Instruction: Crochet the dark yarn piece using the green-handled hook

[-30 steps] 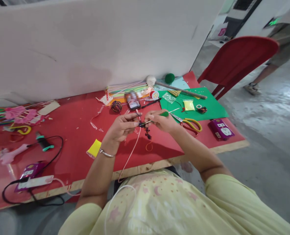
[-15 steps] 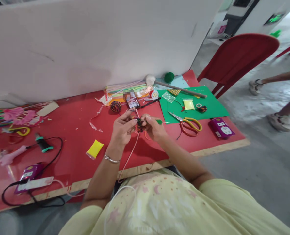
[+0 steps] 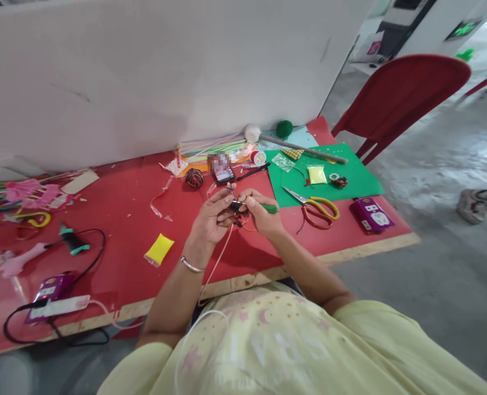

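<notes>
My left hand (image 3: 209, 220) is closed on a small dark multicoloured crocheted piece (image 3: 238, 221) with orange bits, held above the red table. My right hand (image 3: 264, 215) grips a crochet hook (image 3: 271, 208) by its green handle, and the metal shaft points left into the piece. Fingers hide much of the work and the hook's tip. Just beyond my left hand lies a ball of multicoloured yarn (image 3: 194, 178), with a strand leading toward my fingers. A phone (image 3: 224, 174) with a lit screen stands behind my hands.
To the right, scissors (image 3: 320, 211) with yellow and red handles lie partly on a green sheet (image 3: 350, 164). A purple box (image 3: 371, 215) sits near the right corner. On the left are a yellow packet (image 3: 159, 250), a pink glue gun (image 3: 21, 262) and black cables.
My right hand has turned, and more of the hook's green handle now shows beyond it. My left hand has shifted slightly right. In the background, a person's legs have moved right, partly out of view.
</notes>
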Motion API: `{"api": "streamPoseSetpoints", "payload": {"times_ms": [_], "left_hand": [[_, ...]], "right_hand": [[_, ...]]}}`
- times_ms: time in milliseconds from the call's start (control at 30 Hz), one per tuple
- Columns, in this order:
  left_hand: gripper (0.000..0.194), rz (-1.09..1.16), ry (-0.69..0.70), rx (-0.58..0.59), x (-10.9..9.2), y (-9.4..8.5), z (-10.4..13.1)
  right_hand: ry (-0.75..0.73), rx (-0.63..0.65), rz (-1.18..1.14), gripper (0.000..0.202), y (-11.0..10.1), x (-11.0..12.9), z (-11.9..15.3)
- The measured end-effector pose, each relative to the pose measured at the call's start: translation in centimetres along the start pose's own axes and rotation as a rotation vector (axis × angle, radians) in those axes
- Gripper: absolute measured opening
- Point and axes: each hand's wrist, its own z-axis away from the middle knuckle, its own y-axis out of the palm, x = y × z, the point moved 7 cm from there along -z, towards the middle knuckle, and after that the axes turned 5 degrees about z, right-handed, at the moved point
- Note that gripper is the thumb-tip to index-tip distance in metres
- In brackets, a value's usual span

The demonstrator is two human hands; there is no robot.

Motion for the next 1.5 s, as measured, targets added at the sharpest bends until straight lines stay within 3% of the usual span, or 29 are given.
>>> {"api": "streamPoseSetpoints", "payload": {"times_ms": [167,400,500,567,700,767,833,900,1000,1067,1133,1233,1333,1400,1500], "left_hand": [[0.049,-0.081,0.091,-0.023,-0.4,0.5,0.1],[0.049,-0.413,0.580,-0.246,-1.5,-0.2,1.2],[0.046,-0.534,0.727,-0.308,-1.5,0.0,2.1],[0.047,-0.463,0.694,-0.319,-1.3,-0.1,2.0],[0.042,-0.067,0.287,-0.186,0.5,-0.1,0.5],[0.033,0.067,0.111,-0.105,1.0,0.2,0.2],[0.028,0.104,0.030,-0.063,1.0,0.1,0.2],[0.031,0.068,0.052,-0.057,0.7,-0.3,0.4],[0.048,-0.069,0.292,-0.145,-0.3,-1.0,0.9],[0.055,-0.170,0.489,-0.235,-0.9,-1.0,1.7],[0.056,-0.187,0.592,-0.299,-1.0,-0.7,2.3],[0.044,-0.012,0.405,-0.231,0.0,0.0,1.6],[0.031,0.152,0.141,-0.126,0.5,0.5,0.9],[0.028,0.161,0.092,-0.091,-0.1,0.4,0.8],[0.031,0.111,0.151,-0.053,-1.1,0.1,1.0]], "right_hand": [[-0.029,-0.045,0.052,0.034,-0.2,0.5,0.1],[-0.073,-0.151,0.260,0.034,-0.5,1.6,0.6],[-0.177,-0.189,0.370,0.028,-0.1,2.2,0.9],[-0.277,-0.242,0.458,0.024,0.2,2.7,1.3],[-0.427,-0.314,0.532,0.019,0.5,3.1,2.1],[-0.462,-0.287,0.509,0.019,0.5,3.2,2.1],[-0.464,-0.227,0.470,0.019,0.5,3.4,1.8],[-0.426,-0.165,0.445,0.021,0.4,3.5,1.3],[-0.354,-0.089,0.460,0.022,0.8,3.5,0.9],[-0.342,-0.123,0.509,0.022,1.1,3.4,1.1],[-0.386,-0.233,0.575,0.022,1.2,3.3,1.6],[-0.514,-0.359,0.608,0.020,1.4,3.5,2.6],[-0.556,-0.268,0.530,0.021,1.4,3.5,2.2],[-0.478,-0.148,0.436,0.021,1.2,3.2,1.3],[-0.308,-0.053,0.282,0.026,0.6,2.5,0.0]]}}
